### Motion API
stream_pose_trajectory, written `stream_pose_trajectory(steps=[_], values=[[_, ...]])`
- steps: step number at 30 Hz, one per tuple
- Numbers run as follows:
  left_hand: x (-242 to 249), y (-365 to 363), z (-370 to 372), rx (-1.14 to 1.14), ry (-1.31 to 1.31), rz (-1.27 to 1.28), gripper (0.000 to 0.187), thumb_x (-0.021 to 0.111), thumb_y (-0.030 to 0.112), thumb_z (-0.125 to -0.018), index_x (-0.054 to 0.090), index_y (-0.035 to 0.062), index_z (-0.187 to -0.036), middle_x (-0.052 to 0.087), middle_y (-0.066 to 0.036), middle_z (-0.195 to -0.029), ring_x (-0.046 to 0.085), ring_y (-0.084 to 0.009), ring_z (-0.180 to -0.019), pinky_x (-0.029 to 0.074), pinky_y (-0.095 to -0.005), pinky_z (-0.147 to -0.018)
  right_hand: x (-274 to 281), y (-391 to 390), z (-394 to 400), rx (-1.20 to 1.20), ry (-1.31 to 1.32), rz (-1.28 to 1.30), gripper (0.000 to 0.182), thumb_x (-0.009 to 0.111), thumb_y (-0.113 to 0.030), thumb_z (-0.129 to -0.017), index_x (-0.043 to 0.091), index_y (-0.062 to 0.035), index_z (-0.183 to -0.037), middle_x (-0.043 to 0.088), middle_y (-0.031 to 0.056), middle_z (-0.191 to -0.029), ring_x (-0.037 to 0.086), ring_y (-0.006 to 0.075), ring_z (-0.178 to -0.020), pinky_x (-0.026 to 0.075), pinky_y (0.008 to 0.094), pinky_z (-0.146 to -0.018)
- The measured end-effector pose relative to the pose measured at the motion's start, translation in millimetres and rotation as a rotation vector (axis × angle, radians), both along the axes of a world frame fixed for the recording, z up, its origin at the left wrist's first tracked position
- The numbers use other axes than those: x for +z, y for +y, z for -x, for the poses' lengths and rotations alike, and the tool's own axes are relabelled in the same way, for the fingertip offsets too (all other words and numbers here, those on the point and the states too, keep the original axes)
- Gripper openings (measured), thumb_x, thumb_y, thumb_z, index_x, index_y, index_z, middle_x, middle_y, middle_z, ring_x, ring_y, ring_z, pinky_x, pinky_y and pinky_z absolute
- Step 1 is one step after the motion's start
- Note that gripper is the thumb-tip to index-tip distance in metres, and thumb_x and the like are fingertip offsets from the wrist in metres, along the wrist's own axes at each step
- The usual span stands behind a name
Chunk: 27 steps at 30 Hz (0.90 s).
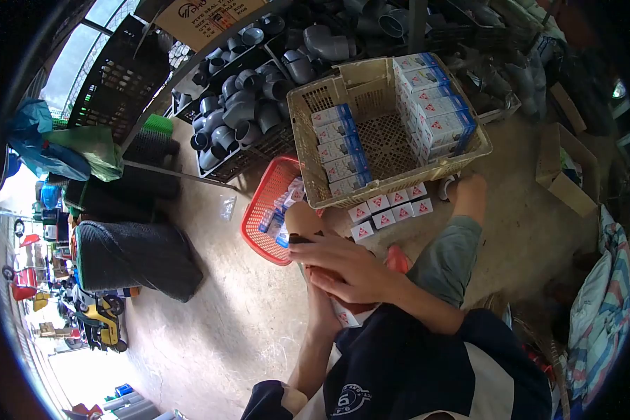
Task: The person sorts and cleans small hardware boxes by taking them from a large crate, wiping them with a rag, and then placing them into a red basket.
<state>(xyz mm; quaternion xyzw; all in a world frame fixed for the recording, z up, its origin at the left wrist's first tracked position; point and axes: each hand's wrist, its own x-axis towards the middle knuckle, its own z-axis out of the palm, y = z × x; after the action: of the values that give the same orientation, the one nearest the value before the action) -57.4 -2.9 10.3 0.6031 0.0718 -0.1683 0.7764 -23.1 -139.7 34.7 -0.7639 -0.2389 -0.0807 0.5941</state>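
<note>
My right hand (353, 266) lies across a reddish-brown object (360, 306), its fingers reaching over the top and curled against it. The exact kind of this object is not clear, as both hands cover most of it. My left hand (320, 311) comes up from below on the near side and supports it; its fingers are mostly hidden. A small white box (346, 317) with a red mark shows just under my right hand, by my lap. Beyond my hands, a red plastic basket (250, 222) holds blue-and-white packets (276, 222).
A beige crate (308, 183) holds stacked blue-and-white boxes (437, 112). Several small white boxes (385, 212) sit on the floor beside it. Grey pipe elbows (241, 112) fill black crates behind. A dark mesh roll (136, 255) stands left; an open cardboard box (570, 171) lies right.
</note>
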Motion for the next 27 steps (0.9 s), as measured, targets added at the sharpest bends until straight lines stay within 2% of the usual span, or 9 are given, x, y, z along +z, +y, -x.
stream_pose_trajectory(steps=[6,9,10,14,20,23,25,26,27], values=[[-35,55,-44,-0.073,0.051,0.77,0.084,0.026,0.074,-0.1,0.037,0.0105,-0.154,0.057,-0.013,-0.138,0.058,-0.0273,-0.123,0.044,-0.0436,-0.109,-1,-6,32,0.172,-0.04,-0.015,0.038,0.064,-0.016,-0.095,0.065,-0.0085,-0.132,0.06,0.009,-0.141,0.053,0.0343,-0.134,0.04,0.0471,-0.113],[14,14,-38,0.329,0.152,0.343,0.084,0.025,0.073,-0.1,0.035,0.0107,-0.155,0.055,-0.013,-0.141,0.055,-0.0274,-0.127,0.042,-0.0435,-0.111,-14,-5,32,0.009,0.074,-0.021,0.041,0.061,-0.02,-0.099,0.059,-0.009,-0.138,0.06,0.0123,-0.141,0.052,0.0343,-0.135,0.04,0.0466,-0.113],[10,4,-34,0.416,0.117,0.35,0.083,0.026,0.073,-0.101,0.05,0.0059,-0.143,0.06,-0.012,-0.137,0.059,-0.0259,-0.123,0.046,-0.0406,-0.108,-13,-4,29,-0.042,0.098,-0.072,0.041,0.06,-0.019,-0.099,0.058,-0.0081,-0.139,0.06,0.0137,-0.14,0.053,0.0349,-0.134,0.041,0.0461,-0.112],[22,-21,-8,0.209,-0.014,0.237,0.077,0.022,0.065,-0.105,0.026,0.0094,-0.159,0.039,-0.012,-0.158,0.04,-0.0275,-0.144,0.031,-0.0415,-0.121,-7,-3,-3,-0.209,0.266,-0.297,0.045,0.058,-0.011,-0.099,0.053,-0.0021,-0.143,0.056,0.0179,-0.143,0.055,0.0322,-0.133,0.04,0.0386,-0.112],[16,-3,-22,0.274,0.075,0.411,0.078,0.026,0.068,-0.103,0.034,0.0111,-0.156,0.049,-0.011,-0.149,0.05,-0.027,-0.135,0.04,-0.0419,-0.114,-10,-5,24,-0.214,0.246,-0.072,0.047,0.056,-0.01,-0.101,0.048,-0.0015,-0.146,0.056,0.0179,-0.142,0.054,0.0244,-0.132,0.041,0.034,-0.11],[24,5,-37,0.328,0.04,0.419,0.082,0.029,0.073,-0.1,0.035,0.0135,-0.156,0.056,-0.008,-0.141,0.057,-0.025,-0.126,0.047,-0.0417,-0.106,-34,-2,49,-0.168,0.576,-0.408,0.04,0.057,-0.014,-0.101,0.055,-0.0015,-0.139,0.062,0.0171,-0.135,0.061,0.0252,-0.123,0.045,0.034,-0.106],[22,14,-43,0.316,0.056,0.423,0.082,0.029,0.074,-0.1,0.035,0.0142,-0.157,0.056,-0.007,-0.142,0.057,-0.0249,-0.127,0.047,-0.0417,-0.106,-33,-2,49,-0.157,0.594,-0.572,0.038,0.056,-0.012,-0.102,0.055,-0.0002,-0.138,0.062,0.017,-0.133,0.061,0.0218,-0.122,0.045,0.0338,-0.106],[7,27,-46,0.107,-0.045,0.536,0.083,0.028,0.073,-0.1,0.034,0.0139,-0.157,0.053,-0.008,-0.146,0.056,-0.0255,-0.129,0.047,-0.0417,-0.106,-31,-2,48,-0.149,0.601,-0.653,0.037,0.055,-0.011,-0.102,0.055,0.0005,-0.137,0.063,0.0169,-0.132,0.061,0.02,-0.121,0.045,0.0337,-0.106],[11,22,-47,0.21,0.002,0.459,0.08,0.028,0.075,-0.099,0.043,0.0133,-0.148,0.058,-0.009,-0.138,0.059,-0.025,-0.122,0.049,-0.041,-0.102,-27,-4,47,-0.152,0.579,-0.637,0.038,0.055,-0.011,-0.102,0.055,0.0002,-0.138,0.062,0.0169,-0.133,0.06,0.0208,-0.123,0.045,0.0341,-0.106]])
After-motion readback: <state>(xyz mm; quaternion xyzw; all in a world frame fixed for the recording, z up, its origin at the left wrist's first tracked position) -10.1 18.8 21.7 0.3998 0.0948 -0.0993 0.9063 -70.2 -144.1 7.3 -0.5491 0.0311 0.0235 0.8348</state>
